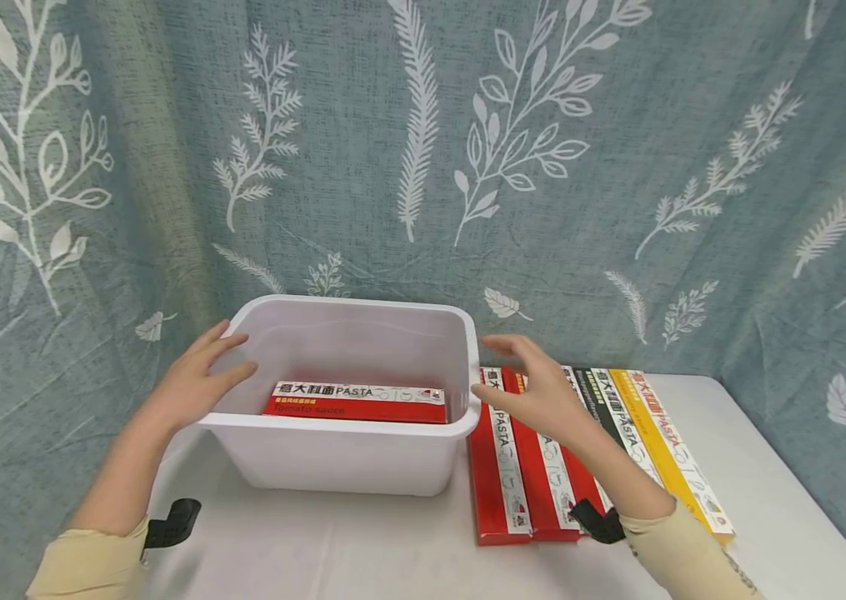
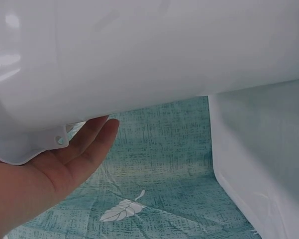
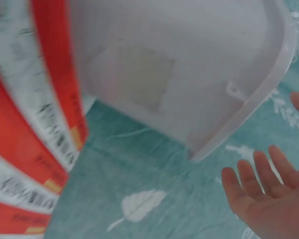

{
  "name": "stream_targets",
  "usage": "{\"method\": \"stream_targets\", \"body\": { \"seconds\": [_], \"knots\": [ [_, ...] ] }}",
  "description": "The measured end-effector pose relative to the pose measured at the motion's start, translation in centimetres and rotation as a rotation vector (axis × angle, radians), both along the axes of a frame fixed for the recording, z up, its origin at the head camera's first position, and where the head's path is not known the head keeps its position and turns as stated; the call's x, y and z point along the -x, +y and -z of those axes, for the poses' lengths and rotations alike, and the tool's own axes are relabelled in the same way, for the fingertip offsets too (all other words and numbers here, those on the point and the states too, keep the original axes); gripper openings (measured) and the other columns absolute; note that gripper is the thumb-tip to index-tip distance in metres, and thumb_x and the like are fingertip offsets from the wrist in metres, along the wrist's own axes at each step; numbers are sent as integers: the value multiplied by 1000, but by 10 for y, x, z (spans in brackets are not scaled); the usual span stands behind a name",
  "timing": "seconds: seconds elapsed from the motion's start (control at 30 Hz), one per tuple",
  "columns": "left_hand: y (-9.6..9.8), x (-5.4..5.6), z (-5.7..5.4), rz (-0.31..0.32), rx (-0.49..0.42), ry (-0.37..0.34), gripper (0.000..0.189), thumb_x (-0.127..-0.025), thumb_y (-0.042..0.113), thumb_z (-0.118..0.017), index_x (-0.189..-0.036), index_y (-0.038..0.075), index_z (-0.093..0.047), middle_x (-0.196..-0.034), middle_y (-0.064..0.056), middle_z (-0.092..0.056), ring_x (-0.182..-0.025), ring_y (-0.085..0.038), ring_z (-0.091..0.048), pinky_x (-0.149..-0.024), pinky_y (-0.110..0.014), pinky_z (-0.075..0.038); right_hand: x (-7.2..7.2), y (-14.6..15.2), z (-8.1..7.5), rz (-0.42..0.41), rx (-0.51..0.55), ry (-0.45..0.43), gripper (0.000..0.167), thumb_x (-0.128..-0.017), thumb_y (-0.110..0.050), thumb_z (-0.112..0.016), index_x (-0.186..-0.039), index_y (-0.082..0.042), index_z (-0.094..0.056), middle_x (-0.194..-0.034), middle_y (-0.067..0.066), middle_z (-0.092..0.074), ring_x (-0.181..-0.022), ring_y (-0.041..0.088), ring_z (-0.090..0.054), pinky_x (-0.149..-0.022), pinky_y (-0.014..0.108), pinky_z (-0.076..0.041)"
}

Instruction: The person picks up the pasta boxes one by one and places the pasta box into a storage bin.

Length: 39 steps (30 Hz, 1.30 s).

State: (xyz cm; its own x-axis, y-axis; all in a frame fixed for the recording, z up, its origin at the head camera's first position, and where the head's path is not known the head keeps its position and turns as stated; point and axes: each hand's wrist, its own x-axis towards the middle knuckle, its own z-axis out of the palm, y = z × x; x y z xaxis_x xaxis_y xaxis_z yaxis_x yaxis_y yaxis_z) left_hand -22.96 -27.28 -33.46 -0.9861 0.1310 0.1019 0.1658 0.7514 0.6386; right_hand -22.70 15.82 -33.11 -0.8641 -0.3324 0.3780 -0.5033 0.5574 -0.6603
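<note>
A white plastic bin (image 1: 340,460) stands on the table, with a red "Tomato sauce" pasta box (image 1: 362,405) visible inside. My left hand (image 1: 193,383) is at the bin's left rim, fingers spread and fairly straight; in the left wrist view its fingers lie beneath the rim's outer lip, the thumb out of sight. Just off the right rim hovers my right hand (image 1: 535,392), fingers apart and holding nothing; the right wrist view shows a gap between that hand and the bin. To the right lie red pasta boxes (image 1: 488,492), partly covered by my right forearm.
Beside the red boxes lie a dark pasta box (image 1: 589,388) and a yellow pasta box (image 1: 693,483), lined up side by side. A blue-green leaf-patterned curtain (image 1: 362,150) hangs behind and around the white table (image 1: 377,542).
</note>
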Motion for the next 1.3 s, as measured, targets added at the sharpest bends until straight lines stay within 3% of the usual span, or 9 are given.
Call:
{"method": "stream_targets", "body": {
  "seconds": [0.47, 0.73, 1.3],
  "knots": [
    [-1, -1, -3, 8, -5, -3, 70, -101, 39, -51, -148, -8, -30, -159, -26, -2, -141, -55, -4, -100, -76, -15, -20, 62, 32, 120, 66, -136, 69, -86, -26, -77, -143, -10, -42, -137, 10, -50, -125, 31, -49, -101, 50, -44],
    [-1, 2, -2, 9, -3, -7, 70, -101, 39, -51, -148, -8, -30, -160, -26, -1, -141, -55, -4, -100, -76, -15, -29, 86, 42, 196, 56, -140, 74, -87, -24, -76, -146, -7, -36, -141, 16, -45, -126, 36, -46, -98, 54, -45],
    [1, 2, -3, 8, -6, -10, 69, -101, 39, -51, -148, -8, -31, -159, -26, -2, -140, -56, -4, -99, -77, -15, -48, 145, 67, 380, -12, -281, 83, -87, -29, -75, -147, 2, -27, -145, 25, -36, -129, 44, -38, -101, 58, -40]
  ]
}}
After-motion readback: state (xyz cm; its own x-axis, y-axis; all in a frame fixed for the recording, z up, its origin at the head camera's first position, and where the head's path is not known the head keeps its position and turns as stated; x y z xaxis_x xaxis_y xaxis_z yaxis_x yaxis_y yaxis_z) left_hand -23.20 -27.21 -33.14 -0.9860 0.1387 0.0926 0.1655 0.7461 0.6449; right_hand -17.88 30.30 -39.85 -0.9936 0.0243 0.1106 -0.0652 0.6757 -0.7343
